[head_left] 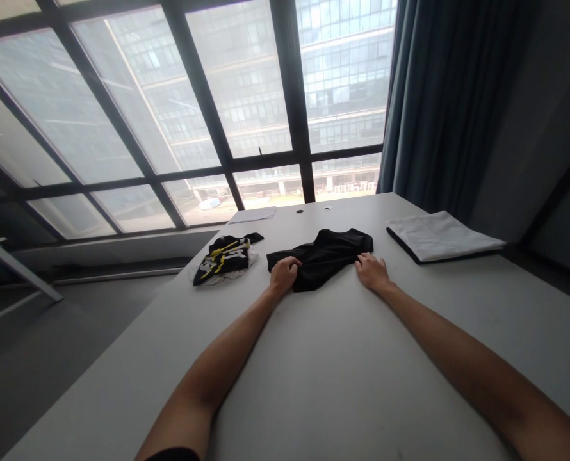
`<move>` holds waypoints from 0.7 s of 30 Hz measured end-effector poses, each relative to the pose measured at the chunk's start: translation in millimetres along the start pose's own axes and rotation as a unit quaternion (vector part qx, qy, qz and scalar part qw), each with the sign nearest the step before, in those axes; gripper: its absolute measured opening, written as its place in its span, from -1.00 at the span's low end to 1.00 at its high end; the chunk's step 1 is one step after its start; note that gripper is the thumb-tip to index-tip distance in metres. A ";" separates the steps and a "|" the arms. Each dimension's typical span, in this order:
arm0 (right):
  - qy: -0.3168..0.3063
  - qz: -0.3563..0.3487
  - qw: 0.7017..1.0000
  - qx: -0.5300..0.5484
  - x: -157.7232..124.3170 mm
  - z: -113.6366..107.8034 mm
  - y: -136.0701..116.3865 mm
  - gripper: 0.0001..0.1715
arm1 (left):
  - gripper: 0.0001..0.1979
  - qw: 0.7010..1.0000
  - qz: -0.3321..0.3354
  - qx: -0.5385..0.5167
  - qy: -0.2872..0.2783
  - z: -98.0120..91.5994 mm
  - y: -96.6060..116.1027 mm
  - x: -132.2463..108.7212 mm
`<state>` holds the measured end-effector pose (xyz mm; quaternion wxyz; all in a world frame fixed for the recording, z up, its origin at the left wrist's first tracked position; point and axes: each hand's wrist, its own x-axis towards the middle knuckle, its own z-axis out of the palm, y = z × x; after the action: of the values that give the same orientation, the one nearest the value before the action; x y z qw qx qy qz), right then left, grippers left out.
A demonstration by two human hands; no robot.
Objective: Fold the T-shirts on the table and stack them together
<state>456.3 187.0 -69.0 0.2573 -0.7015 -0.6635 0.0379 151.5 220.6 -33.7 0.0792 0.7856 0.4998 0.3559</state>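
Observation:
A black garment [328,253], perhaps a T-shirt, lies creased and partly folded on the white table [309,371]. My left hand [284,274] is closed on its near left edge, fingers curled over the cloth. At the garment's near right edge, my right hand [372,271] pinches the fabric with its fingertips; part of that grip is hidden behind the hand. Left of the garment sits a small heap of black clothing [225,258] with yellow and white markings and some pale cloth under it.
A folded white cloth [443,237] with a black layer beneath lies on the right. Paper-like white sheets [253,215] rest at the far left edge, near a dark round spot [300,211]. Beyond are tall windows [239,77] and a blue curtain [433,109]. Another table [20,272] stands left.

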 end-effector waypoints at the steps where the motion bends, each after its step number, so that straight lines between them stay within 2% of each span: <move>1: 0.003 0.012 1.000 0.004 1.5 0.3 2.3 -0.51 | -0.70 1.000 -0.008 -0.011 0.003 0.1 -1.4 1.1; 4: 0.036 0.029 0.999 0.013 4.3 1.9 4.1 -0.46 | -0.71 0.998 -0.038 -0.049 0.024 2.3 -4.6 3.9; 7: 0.078 -0.001 0.997 0.020 4.5 2.6 1.8 -0.46 | -0.64 0.999 -0.041 -0.024 0.003 6.9 -5.4 3.9; 11: 0.046 -0.076 0.996 0.032 1.2 1.0 -1.8 -0.55 | -0.58 0.998 0.012 0.049 -0.038 12.9 -3.5 0.6; 16: 0.011 -0.101 0.994 0.036 -2.2 0.8 -3.1 -0.55 | -0.57 0.997 0.052 0.032 -0.053 10.4 -2.4 0.9; 18: 0.020 -0.107 0.994 0.034 -2.0 1.2 -3.4 -0.55 | -0.54 0.996 0.071 0.022 -0.057 6.0 1.3 2.5; 21: 0.078 -0.110 0.990 0.042 -1.7 -1.3 -6.3 -0.53 | -0.54 0.989 0.131 -0.005 -0.066 1.4 18.1 1.6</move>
<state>450.9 184.9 -65.7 0.3405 -0.6140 -0.7119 -0.0175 166.0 213.4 -25.2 0.0687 0.8659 0.3842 0.3128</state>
